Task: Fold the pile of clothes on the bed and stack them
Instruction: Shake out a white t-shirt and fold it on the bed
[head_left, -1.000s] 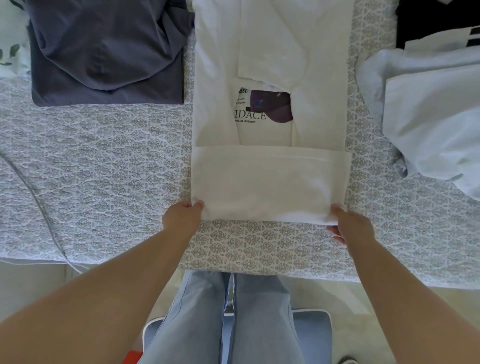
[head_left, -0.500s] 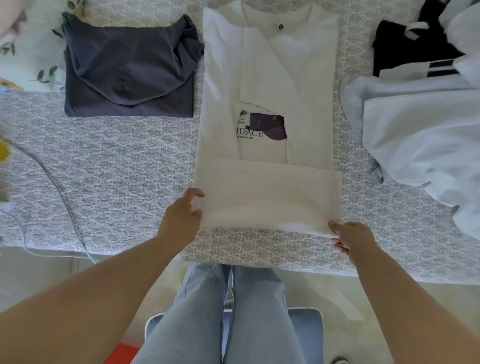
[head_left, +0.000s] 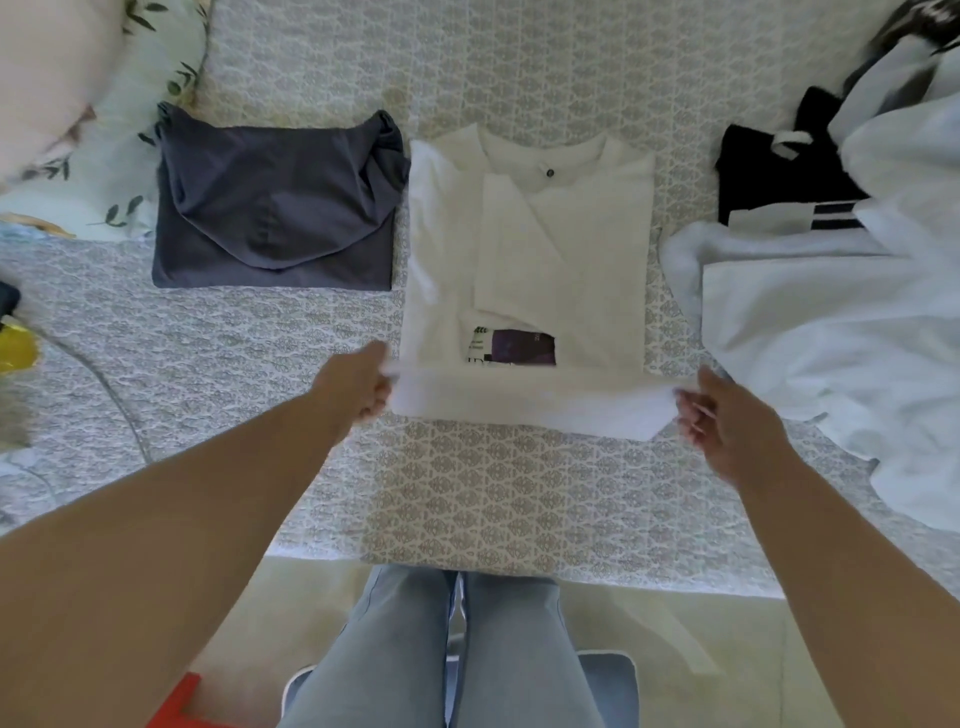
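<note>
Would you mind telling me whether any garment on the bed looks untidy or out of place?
The grey top at the back left is bunched at its upper corner, and the pale clothes on the right lie in a crumpled heap.

- White t-shirt (head_left: 524, 249): printed graphic (head_left: 511, 347) at approx. 6 o'clock of chest; partial letters "ID" legible, remainder covered by folded hem.
- Small script above: too blurred to read.

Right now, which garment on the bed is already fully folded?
The grey shirt, a closed rectangle lying untouched at the left. The white shirt is mid-fold, left hand and right hand gripping its hem; the pale pile is loose.
</note>
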